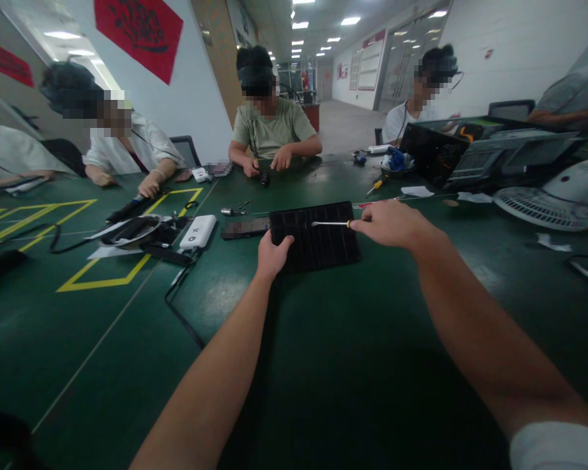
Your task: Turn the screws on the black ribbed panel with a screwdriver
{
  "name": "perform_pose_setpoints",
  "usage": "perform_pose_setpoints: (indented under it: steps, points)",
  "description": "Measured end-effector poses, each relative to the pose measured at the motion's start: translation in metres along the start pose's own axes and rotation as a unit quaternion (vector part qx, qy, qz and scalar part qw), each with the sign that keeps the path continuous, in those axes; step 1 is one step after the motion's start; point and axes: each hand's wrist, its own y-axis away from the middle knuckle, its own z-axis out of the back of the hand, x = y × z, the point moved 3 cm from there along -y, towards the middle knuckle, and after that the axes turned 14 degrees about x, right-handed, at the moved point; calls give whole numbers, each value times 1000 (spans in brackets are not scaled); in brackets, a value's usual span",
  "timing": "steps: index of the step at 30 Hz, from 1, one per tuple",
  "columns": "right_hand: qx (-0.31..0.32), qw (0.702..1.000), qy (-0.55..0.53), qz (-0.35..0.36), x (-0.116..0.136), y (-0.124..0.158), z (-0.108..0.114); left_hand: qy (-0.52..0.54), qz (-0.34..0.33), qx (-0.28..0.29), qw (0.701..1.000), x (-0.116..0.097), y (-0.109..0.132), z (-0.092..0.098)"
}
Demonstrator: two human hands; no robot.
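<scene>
A dark rectangular panel [323,251] with ribs and recesses lies on the green table before me, slightly tilted in view. My left hand [273,254] grips its left edge, thumb on top and the other fingers hidden behind or under it. My right hand [389,224] is closed around a screwdriver [332,224] at the panel's right side. The screwdriver's metal shaft points left across the panel, with a bit of yellow handle showing at my fingertips. Whether its tip touches the panel I cannot tell. Just left of the panel lies a dark flat strip [245,228], partly blurred out.
A white device [198,232] and cables lie left, near yellow tape [98,285]. Small metal parts [232,211] sit beyond the panel. Another screwdriver [375,186], a white fan [543,207] and a dark appliance housing [436,153] are right. Several people sit around the table.
</scene>
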Motion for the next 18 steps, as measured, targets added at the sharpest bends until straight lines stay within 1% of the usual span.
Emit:
perform_pose_setpoints:
  steps: [4, 11, 18]
  points:
    - [-23, 1000, -9, -2, -4, -2, -2, 3, 4, 2, 1000, 0, 0, 0]
    - [-33, 999, -13, -5, -3, 4, -1, -7, -3, 0, 1000, 2, -1, 0]
    - [-34, 999, -11, 33, -6, 2, -1, -3, -4, 3, 1000, 0, -1, 0]
